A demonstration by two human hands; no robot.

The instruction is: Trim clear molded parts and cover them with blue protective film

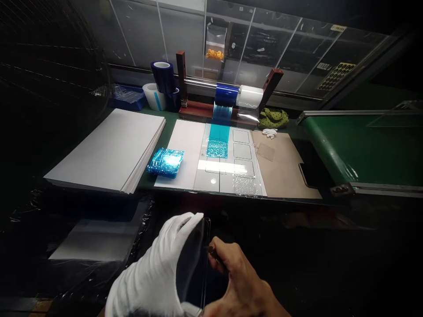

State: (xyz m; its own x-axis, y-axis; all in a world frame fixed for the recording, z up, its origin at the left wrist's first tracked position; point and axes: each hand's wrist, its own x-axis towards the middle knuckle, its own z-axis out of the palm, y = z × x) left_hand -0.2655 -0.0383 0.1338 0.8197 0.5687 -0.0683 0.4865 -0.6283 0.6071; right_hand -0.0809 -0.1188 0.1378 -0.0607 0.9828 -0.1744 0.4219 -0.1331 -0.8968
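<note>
Beside the green table [169,123], left fingers [187,233] grip a clear panel [194,264], right fingers [229,254] a dark object [213,252].

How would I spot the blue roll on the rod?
Find the reddish-brown stand at the back of the table. Across it runs a metal rod. On that, left of the white roll, sits the blue roll, set apart by its trailing blue strip.

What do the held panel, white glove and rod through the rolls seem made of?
Held panel: glossy, seemingly clear, glass or acrylic perhaps; its edges glint. White glove: matte, likely fabric; it creases softly. Rod: polished, probably metal; it carries a bright streak.
</note>
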